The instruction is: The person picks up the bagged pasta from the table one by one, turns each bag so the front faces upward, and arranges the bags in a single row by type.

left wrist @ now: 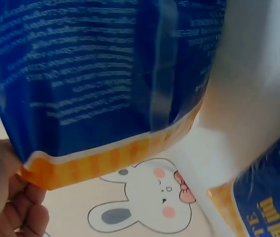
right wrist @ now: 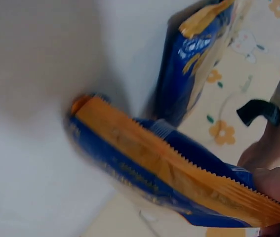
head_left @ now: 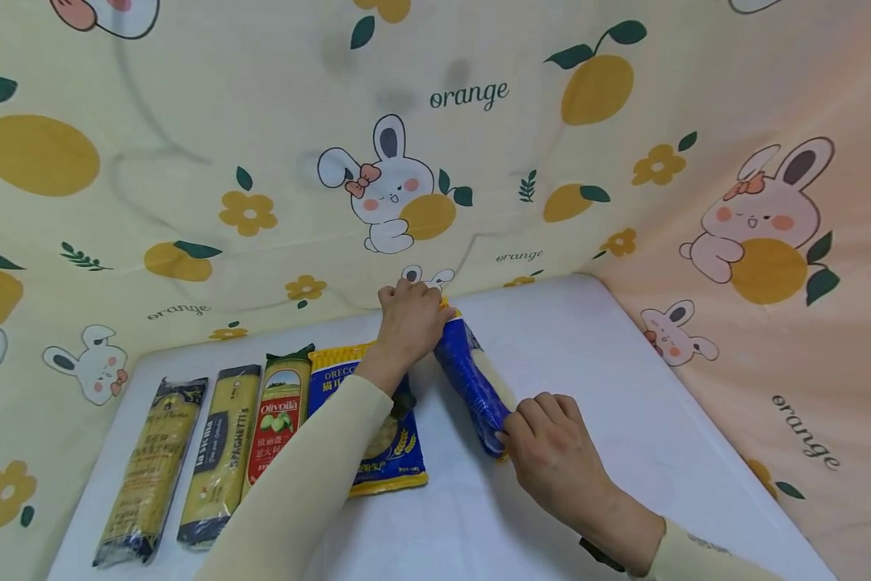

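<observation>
A blue pasta bag (head_left: pixel 470 378) with orange sealed ends lies tilted on the white table (head_left: pixel 588 347), held at both ends. My left hand (head_left: pixel 408 316) grips its far end by the cloth wall. My right hand (head_left: pixel 546 438) pinches its near end. In the left wrist view the bag's printed back (left wrist: pixel 100 74) fills the frame, with my fingers (left wrist: pixel 4 197) at its orange seal. The right wrist view has the serrated orange seal (right wrist: pixel 179 175) pinched by my fingers (right wrist: pixel 278 185).
Left of the bag lie another blue pasta bag (head_left: pixel 387 440), a red-labelled Olivoila pack (head_left: pixel 278 411), a yellow spaghetti pack (head_left: pixel 219 452) and a dark spaghetti pack (head_left: pixel 148 468), side by side. Bunny-and-orange cloth (head_left: pixel 479 161) walls the table at back and right.
</observation>
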Demonstrator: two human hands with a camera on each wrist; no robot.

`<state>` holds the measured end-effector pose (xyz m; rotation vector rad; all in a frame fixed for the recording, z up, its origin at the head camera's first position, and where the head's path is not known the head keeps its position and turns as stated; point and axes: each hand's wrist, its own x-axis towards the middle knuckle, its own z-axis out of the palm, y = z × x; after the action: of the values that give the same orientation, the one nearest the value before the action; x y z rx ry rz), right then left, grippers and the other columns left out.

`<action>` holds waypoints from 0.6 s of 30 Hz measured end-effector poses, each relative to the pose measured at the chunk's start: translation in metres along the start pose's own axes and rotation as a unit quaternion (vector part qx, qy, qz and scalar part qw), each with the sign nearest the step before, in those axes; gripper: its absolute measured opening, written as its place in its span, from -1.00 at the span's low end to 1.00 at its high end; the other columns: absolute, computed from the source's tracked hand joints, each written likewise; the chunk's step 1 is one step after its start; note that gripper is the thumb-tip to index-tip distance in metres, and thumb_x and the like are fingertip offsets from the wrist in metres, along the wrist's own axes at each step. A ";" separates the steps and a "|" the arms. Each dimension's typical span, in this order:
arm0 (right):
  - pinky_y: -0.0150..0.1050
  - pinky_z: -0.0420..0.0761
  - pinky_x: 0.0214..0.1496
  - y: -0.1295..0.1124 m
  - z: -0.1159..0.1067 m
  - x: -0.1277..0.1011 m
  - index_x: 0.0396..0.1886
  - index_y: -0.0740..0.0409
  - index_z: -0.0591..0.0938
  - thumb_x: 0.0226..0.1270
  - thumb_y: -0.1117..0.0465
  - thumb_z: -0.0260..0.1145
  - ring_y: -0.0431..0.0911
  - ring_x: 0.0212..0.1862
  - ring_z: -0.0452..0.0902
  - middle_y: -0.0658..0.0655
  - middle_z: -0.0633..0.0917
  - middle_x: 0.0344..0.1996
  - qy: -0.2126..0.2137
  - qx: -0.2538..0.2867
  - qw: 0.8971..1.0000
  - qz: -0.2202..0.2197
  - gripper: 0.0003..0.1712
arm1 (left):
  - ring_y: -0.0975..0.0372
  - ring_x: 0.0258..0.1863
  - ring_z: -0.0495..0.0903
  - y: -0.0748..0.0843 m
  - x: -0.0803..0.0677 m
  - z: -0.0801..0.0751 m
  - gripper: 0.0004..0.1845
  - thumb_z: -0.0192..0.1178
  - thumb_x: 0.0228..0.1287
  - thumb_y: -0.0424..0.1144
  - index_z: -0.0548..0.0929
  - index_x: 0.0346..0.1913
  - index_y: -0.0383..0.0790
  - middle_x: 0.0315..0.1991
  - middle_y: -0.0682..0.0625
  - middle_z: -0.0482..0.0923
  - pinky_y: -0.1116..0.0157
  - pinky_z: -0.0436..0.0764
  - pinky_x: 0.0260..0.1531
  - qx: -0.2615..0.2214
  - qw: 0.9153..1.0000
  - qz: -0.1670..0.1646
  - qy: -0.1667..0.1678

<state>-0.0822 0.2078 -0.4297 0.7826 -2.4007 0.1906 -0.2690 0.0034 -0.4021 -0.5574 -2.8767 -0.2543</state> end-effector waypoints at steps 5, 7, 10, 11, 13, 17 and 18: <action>0.00 0.47 -0.09 -0.020 0.013 0.008 -0.45 0.13 0.51 0.62 0.11 0.13 0.05 -0.29 0.48 0.08 0.52 -0.45 0.018 0.009 0.999 -0.027 -0.65 | -0.07 0.05 0.49 -0.010 -0.010 -0.002 -0.70 0.16 0.62 -0.05 0.70 -0.04 -0.24 -0.04 -0.13 0.69 -0.16 0.37 0.15 0.047 0.997 0.062 0.023; -0.01 0.48 -0.10 -0.029 0.020 0.013 -0.46 0.13 0.50 0.71 0.09 -0.03 0.05 -0.30 0.47 0.08 0.51 -0.46 0.023 0.009 0.999 -0.040 -0.56 | -0.07 0.00 0.48 -0.017 -0.015 -0.002 -0.77 0.18 0.60 -0.14 0.68 -0.07 -0.26 -0.06 -0.15 0.67 -0.15 0.38 0.11 0.062 0.995 0.069 0.022; -0.04 0.48 -0.10 -0.044 0.031 0.018 -0.47 0.09 0.48 0.76 0.07 -0.14 0.01 -0.32 0.44 0.05 0.51 -0.46 0.023 0.015 0.998 -0.058 -0.50 | -0.07 -0.01 0.44 -0.030 -0.023 -0.001 -0.84 0.16 0.57 -0.24 0.66 -0.06 -0.28 -0.06 -0.17 0.64 -0.15 0.37 0.10 0.078 0.995 0.060 -0.005; -0.04 0.48 -0.10 -0.048 0.034 0.018 -0.47 0.08 0.48 0.76 0.06 -0.12 0.00 -0.31 0.44 0.03 0.50 -0.46 0.021 0.019 0.998 -0.062 -0.50 | -0.08 -0.01 0.44 -0.034 -0.026 0.000 -0.85 0.15 0.55 -0.26 0.65 -0.06 -0.29 -0.06 -0.17 0.63 -0.15 0.37 0.10 0.082 0.995 0.055 -0.015; -0.06 0.46 -0.08 -0.055 0.038 0.018 -0.44 0.05 0.49 0.74 0.01 -0.04 -0.03 -0.31 0.43 0.00 0.50 -0.45 0.021 0.035 0.997 -0.064 -0.54 | -0.08 0.01 0.41 -0.043 -0.031 0.003 -0.84 0.12 0.56 -0.28 0.63 -0.03 -0.30 -0.05 -0.18 0.61 -0.15 0.36 0.10 0.090 0.994 0.041 -0.042; -0.05 0.47 -0.05 -0.055 0.040 0.013 -0.38 0.02 0.54 0.65 -0.01 0.14 -0.06 -0.29 0.46 -0.04 0.52 -0.42 0.013 0.052 0.998 -0.030 -0.66 | -0.08 0.00 0.35 -0.061 -0.041 0.011 -0.83 0.02 0.61 -0.30 0.59 -0.05 -0.33 -0.09 -0.18 0.54 -0.12 0.30 0.06 0.098 0.991 0.007 -0.092; -0.04 0.48 -0.05 -0.051 0.041 0.010 -0.39 0.02 0.54 0.61 0.04 0.19 -0.06 -0.30 0.46 -0.03 0.52 -0.42 0.007 0.047 0.999 -0.018 -0.70 | -0.08 0.00 0.33 -0.066 -0.044 0.013 -0.81 0.00 0.63 -0.29 0.58 -0.04 -0.32 -0.10 -0.17 0.52 -0.12 0.29 0.06 0.098 0.990 -0.002 -0.104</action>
<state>-0.0796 0.1484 -0.4590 0.8627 -2.3765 0.2965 -0.2568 -0.0691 -0.4334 -0.5718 -3.0539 0.0930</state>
